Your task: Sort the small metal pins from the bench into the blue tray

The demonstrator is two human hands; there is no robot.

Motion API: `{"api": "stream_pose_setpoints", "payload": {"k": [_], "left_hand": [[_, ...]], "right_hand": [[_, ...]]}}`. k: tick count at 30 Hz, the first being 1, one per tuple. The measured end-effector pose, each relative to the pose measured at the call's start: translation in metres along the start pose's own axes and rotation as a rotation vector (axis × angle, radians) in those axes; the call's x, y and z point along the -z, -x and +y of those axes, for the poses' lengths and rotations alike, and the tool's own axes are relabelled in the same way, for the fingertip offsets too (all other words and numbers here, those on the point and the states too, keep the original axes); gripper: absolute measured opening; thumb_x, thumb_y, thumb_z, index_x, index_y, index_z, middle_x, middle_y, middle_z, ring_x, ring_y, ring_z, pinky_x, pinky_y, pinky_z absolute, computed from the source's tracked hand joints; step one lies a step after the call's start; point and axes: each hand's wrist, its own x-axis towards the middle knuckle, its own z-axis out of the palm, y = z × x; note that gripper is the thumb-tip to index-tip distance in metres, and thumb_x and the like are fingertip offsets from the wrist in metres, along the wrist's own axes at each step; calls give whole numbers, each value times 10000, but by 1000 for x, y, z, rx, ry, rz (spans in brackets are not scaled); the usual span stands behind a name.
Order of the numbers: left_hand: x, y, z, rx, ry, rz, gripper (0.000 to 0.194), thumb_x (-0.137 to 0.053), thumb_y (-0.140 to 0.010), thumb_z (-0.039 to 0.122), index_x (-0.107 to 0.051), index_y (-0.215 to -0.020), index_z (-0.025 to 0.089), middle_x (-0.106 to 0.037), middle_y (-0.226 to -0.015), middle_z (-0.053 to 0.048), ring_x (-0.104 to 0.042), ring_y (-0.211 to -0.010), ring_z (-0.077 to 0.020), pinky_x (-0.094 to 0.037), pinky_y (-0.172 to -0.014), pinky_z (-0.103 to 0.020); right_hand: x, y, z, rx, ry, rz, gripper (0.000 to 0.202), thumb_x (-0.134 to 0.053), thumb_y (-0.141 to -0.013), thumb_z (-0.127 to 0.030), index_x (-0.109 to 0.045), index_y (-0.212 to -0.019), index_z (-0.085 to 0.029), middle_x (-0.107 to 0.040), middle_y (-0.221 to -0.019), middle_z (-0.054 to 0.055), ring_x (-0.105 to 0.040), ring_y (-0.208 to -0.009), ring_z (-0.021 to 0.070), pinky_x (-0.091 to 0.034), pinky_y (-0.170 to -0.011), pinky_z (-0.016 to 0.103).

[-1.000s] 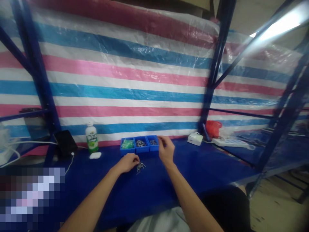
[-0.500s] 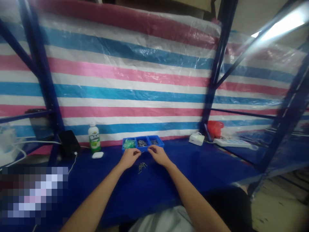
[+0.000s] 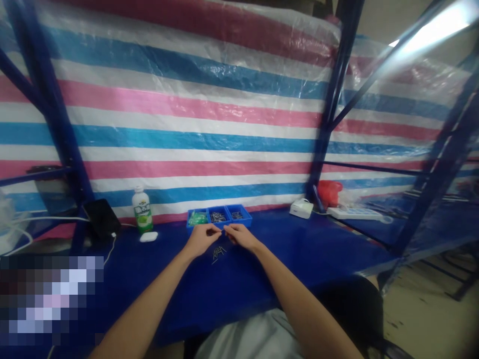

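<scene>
Some metal pins lie near left hand, right hand; bottle label blurred.

Printed marks can be seen on the label of the white bottle with the green lower part, at the far left of the table, but its characters are too small and blurred to be read with certainty.

Right of the blue three-section tray, bare bench lies open up to the white box; left, the bottle blocks passage.
</scene>
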Motion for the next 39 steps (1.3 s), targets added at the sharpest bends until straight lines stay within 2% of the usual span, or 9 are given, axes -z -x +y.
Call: {"api": "stream_pose_setpoints", "payload": {"k": [4,10,15,19,23,29,34,37,39], "left_hand": [[-1,1,2,-5,-2,-16,159,-628,-805,300,-725,-838,178,-717,-790,-23,-639,-729,-170,-491,-689,-282],[-4,3,2,0,9,-32,212,-618,-816,351,-709,-879,170,-712,-834,-37,-640,-734,-167,-519,-712,-295],[-3,1,4,56,103,104,341,-593,-840,420,-656,-1066,173,-706,-944,-57,-663,-721,-163,-546,-688,-289],[1,-2,-1,93,8,217,273,-536,-864,422,-671,-897,187,-689,-761,-15,-625,-626,-152,-512,-618,-276],[3,-3,-2,69,-79,223,255,-513,-867,391,-663,-802,194,-671,-711,1,-613,-651,-152,-476,-629,-264],[1,0,2,52,-131,182,250,-504,-871,372,-655,-767,201,-658,-692,13,-598,-651,-149,-448,-640,-264],[0,-1,-1,77,-127,110,232,-523,-858,372,-673,-820,199,-688,-743,1,-615,-679,-159,-464,-672,-277],[-1,-1,-3,84,-141,29,244,-529,-852,376,-685,-840,189,-706,-798,-20,-625,-709,-168,-471,-694,-282],[1,0,-5,96,-167,-36,258,-532,-846,382,-697,-844,184,-713,-825,-33,-631,-731,-176,-471,-698,-280]], "right_hand": [[0,2,-4,-71,-45,-9,506,-557,-808,-653,-598,-726,-155,-483,-573,-33,-422,-483,87,-299,-464,228],[-1,8,-11,-53,-133,-63,386,-633,-790,-543,-576,-723,-167,-500,-594,-30,-424,-516,92,-283,-478,218],[6,12,-19,-69,-326,-42,266,-604,-790,-461,-562,-786,-198,-550,-708,5,-481,-604,127,-335,-525,233],[22,19,-29,65,-571,29,173,-543,-800,-409,-518,-800,-238,-570,-839,25,-499,-674,154,-372,-564,268],[36,27,-33,121,-670,32,143,-540,-787,-372,-485,-772,-241,-530,-812,21,-484,-677,159,-386,-586,285],[42,15,-17,-120,-539,53,265,-560,-801,-394,-422,-664,-213,-484,-668,4,-464,-594,138,-354,-526,257],[40,4,-1,-311,-450,261,312,-535,-825,-484,-568,-961,-205,-632,-848,41,-508,-534,109,-315,-439,213],[35,5,1,-292,-232,239,393,-525,-835,-535,-610,-1012,-194,-667,-861,59,-516,-502,103,-321,-420,209],[28,8,0,-183,6,187,348,-567,-824,-496,-656,-940,-181,-679,-818,50,-530,-518,106,-369,-461,217]]}}
